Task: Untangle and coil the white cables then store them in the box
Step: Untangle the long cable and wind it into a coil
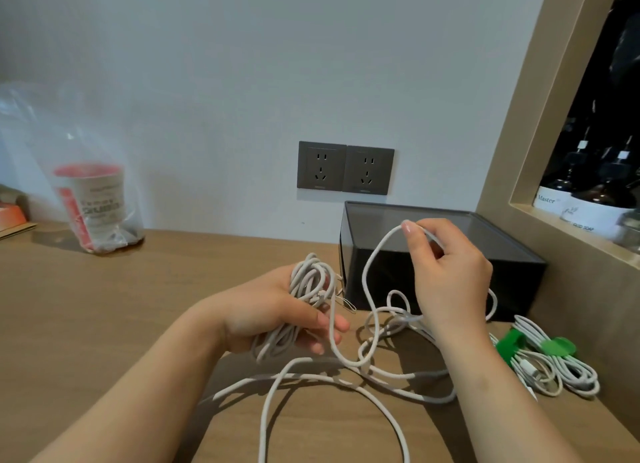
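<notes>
Hands working over a wooden table (121, 306), sorting white cable. The left hand (277, 310) grips a partly wound bundle (308, 279), its fingers curled round the turns. The right hand (446, 275), held apart from it and higher, pinches a single loose strand (365, 272) at its fingertips. From that pinch the strand falls to slack loops (311, 376) crossing one another below and between both hands. A dark box (519, 282) stands just behind the right hand. Coiled cables (568, 376) bound with green ties (557, 346) lie to the right of the right wrist. The strand is probably best drawn gently, traced through each crossing rather than tugged, then laid onto the bundle in even turns.
</notes>
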